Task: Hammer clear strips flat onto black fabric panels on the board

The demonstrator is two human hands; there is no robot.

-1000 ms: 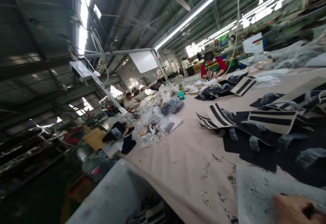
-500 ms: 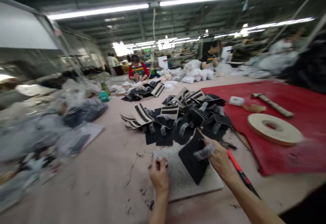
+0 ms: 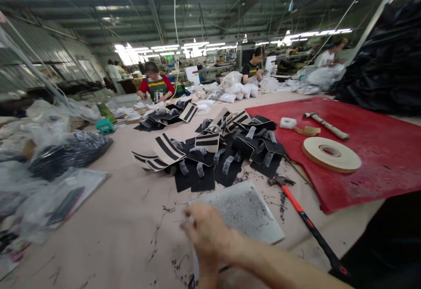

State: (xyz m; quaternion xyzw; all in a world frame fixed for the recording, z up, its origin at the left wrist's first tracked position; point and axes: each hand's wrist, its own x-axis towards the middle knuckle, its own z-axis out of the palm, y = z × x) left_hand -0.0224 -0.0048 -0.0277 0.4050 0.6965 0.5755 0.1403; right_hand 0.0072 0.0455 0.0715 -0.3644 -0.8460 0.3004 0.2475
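Note:
My right hand crosses in front of my left hand at the near left side of a pale square board. The right fingers are curled together, and what they pinch is hidden or too small to make out. My left hand's fingers are mostly covered by the right hand. Dark specks are scattered over the board. Right of it lies a claw hammer with an orange and black handle. Beyond the board is a heap of black pieces with plastic-wrapped straps; some show cream-and-black striped undersides.
On a red sheet at the right lie a roll of tape, a smaller white roll and a wrapped hammer-like tool. Plastic bags cover the left side. Co-workers sit across the table.
The black piece has left my right hand, which has swung left to meet my left hand at the board's edge. The view has shifted, and the whole hammer now shows.

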